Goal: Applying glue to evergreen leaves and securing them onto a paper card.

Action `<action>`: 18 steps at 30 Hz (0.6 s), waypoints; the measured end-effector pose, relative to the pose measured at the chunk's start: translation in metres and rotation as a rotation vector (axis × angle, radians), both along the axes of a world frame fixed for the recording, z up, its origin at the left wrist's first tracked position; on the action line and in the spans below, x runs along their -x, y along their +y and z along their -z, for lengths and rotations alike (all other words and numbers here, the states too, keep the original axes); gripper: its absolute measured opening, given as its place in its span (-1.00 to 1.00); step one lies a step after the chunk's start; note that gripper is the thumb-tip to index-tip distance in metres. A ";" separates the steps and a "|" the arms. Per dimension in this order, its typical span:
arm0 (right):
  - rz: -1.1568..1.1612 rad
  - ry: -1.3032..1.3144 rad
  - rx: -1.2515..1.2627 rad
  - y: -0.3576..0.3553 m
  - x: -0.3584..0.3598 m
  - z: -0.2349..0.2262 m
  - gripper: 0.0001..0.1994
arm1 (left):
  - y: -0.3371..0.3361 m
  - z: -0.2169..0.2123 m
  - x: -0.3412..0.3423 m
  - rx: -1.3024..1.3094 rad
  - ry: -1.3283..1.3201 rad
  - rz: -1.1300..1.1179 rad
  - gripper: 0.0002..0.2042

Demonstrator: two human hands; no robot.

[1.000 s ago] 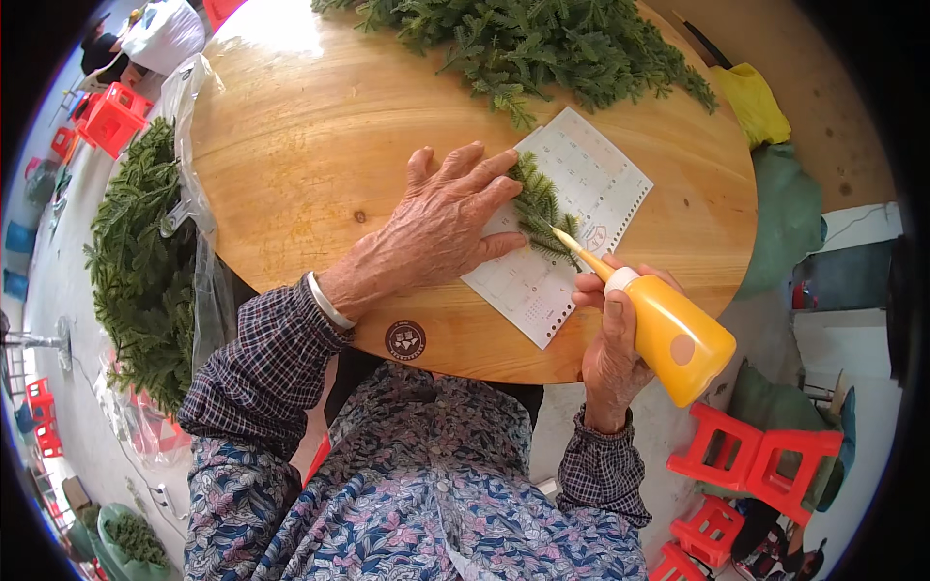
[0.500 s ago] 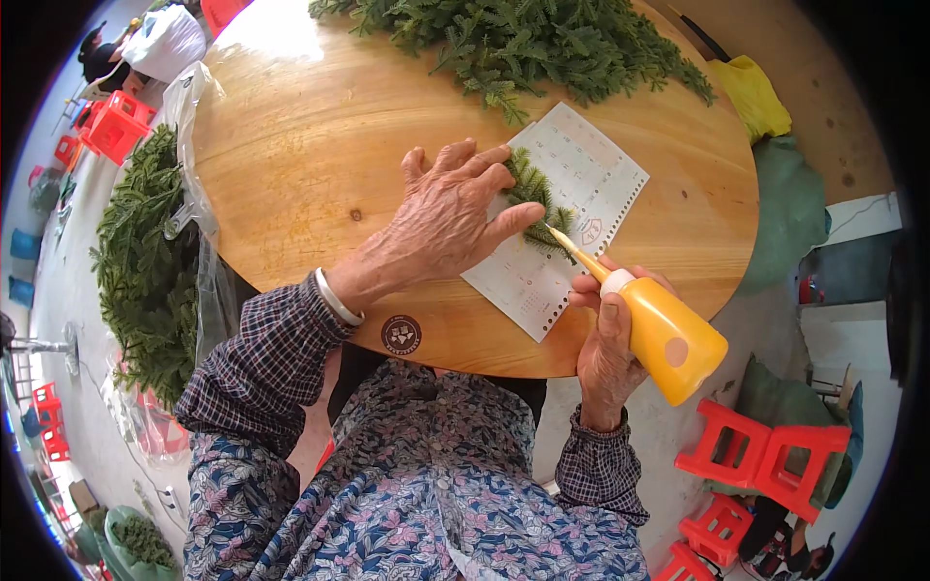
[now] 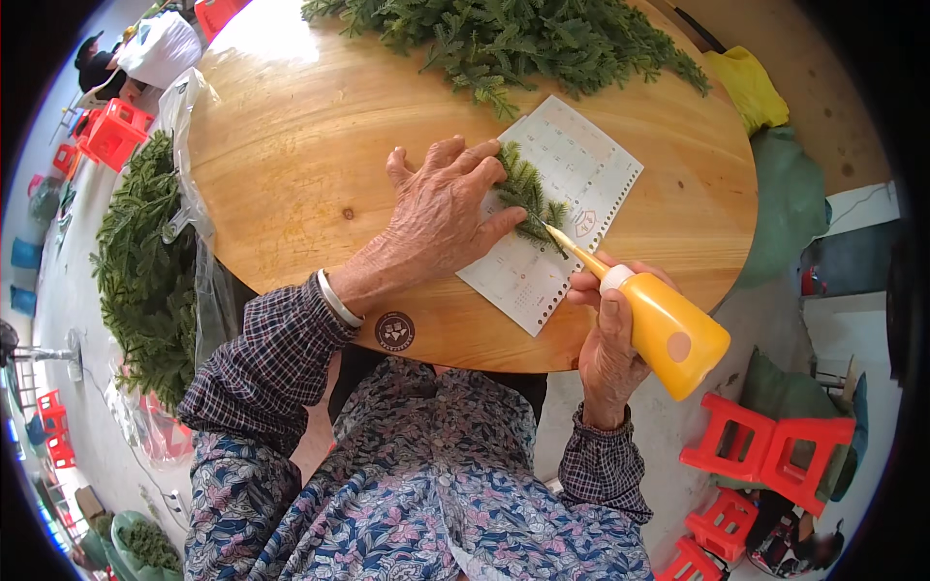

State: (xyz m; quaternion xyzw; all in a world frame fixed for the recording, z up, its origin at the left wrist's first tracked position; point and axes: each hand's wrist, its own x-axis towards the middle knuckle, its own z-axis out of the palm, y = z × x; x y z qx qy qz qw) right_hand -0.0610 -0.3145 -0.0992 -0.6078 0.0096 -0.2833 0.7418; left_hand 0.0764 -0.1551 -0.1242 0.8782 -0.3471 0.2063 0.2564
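A small green artificial fir sprig (image 3: 524, 182) lies on a sheet of calendar paper (image 3: 589, 153) with punched holes along one edge. My left hand (image 3: 441, 205) is laid over the sprig's left side, fingers spread, with the fingertips and thumb touching it. In my right hand (image 3: 610, 351) is a yellow squeeze bottle (image 3: 670, 324) with a long thin nozzle, tilted so that the tip meets the sprig near its stem. What comes out of the nozzle is too small to make out.
The round wooden table (image 3: 291, 184) carries a heap of fir sprigs (image 3: 523, 48) at its far edge. More greenery (image 3: 145, 271) hangs in clear plastic at the left. Red stools (image 3: 765, 445) stand at the lower right, and a yellow cloth (image 3: 751, 89) lies at the right.
My left thumb has drawn back a little to the left, so more of the sprig shows. The nozzle tip stays at the sprig. The whole view has shifted slightly.
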 end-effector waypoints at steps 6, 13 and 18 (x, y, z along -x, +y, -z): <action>0.012 0.006 0.012 -0.002 0.002 -0.003 -0.58 | 0.000 0.000 0.000 0.014 -0.005 0.014 -0.64; 0.022 0.031 -0.019 0.000 0.005 -0.007 -0.59 | 0.000 -0.004 0.002 0.016 0.006 0.015 -0.65; 0.037 0.035 0.010 0.000 0.008 -0.007 -0.60 | 0.001 -0.004 0.002 0.011 0.030 0.024 -0.65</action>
